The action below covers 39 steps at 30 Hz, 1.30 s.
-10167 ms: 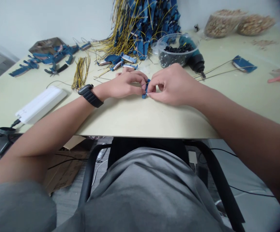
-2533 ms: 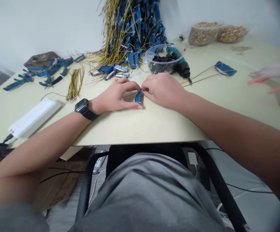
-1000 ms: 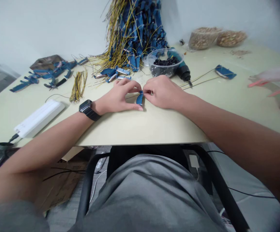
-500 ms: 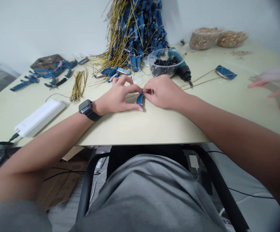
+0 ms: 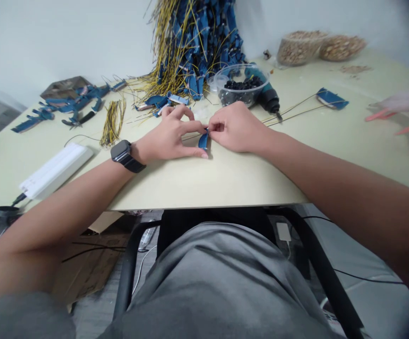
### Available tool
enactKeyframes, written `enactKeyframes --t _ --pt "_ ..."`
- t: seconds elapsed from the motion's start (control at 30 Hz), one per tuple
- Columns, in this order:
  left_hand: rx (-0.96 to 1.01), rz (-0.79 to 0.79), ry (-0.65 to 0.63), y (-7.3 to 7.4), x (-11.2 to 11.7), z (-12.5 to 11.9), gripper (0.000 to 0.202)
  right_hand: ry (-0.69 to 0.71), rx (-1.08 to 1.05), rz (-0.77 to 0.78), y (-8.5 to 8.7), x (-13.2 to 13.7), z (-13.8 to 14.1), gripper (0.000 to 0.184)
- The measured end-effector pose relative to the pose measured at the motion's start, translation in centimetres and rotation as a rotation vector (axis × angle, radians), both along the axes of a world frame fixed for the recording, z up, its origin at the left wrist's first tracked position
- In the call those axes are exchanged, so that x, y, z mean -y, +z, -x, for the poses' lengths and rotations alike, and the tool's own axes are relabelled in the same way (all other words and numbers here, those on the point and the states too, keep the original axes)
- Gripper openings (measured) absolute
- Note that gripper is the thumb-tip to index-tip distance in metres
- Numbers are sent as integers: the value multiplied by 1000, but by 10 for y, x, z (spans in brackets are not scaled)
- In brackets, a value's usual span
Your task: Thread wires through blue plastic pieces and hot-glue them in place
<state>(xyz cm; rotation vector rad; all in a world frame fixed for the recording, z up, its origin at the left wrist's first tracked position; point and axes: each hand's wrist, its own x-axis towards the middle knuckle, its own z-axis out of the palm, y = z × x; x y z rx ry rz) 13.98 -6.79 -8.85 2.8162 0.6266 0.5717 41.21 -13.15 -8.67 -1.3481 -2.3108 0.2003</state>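
Note:
A small blue part [image 5: 203, 141] with thin wires running from it to the left stands on the table between my two hands. My left hand [image 5: 171, 134], a black watch on its wrist, has its index finger at the part's upper end and its thumb by the lower end. Opposite it, my right hand [image 5: 234, 127] pinches with thumb and index finger at the part's upper end. What lies in that pinch is too small and hidden to make out.
Behind the hands are a clear tub [image 5: 241, 96] of black pieces, a power drill [image 5: 270, 99] and a tall heap of wired blue parts [image 5: 199, 47]. Pliers [image 5: 79, 118], a wire bundle [image 5: 113, 122] and a white power strip [image 5: 56, 170] lie left. A pink glue gun [image 5: 402, 110] sits right.
The view has tilted slightly, so the table things sit a little higher. Both hands keep nearly the same pose around the blue part.

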Motion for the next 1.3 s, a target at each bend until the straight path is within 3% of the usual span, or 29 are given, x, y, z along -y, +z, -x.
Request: enactKeyframes --t 0.2,0.33,0.57,0.73,0.87,1.07,1.3 --pt "-37 -51 -7 1 0 0 114 -7 -48 22 0 -1 1 15" --pt "-29 -60 4 -2 -1 1 107 -7 -75 37 1 0 1 15" --pt "-6 38 53 -1 3 2 106 -1 -72 11 1 0 1 18" --pt "36 142 71 0 6 3 121 -11 -45 20 3 2 1 20" --pt "29 152 78 2 7 2 115 -7 -50 35 3 2 1 18" --pt "-35 167 52 7 8 1 114 -9 -55 49 4 4 2 17" --pt "4 228 7 5 -2 4 115 -22 -41 127 17 5 -14 13"
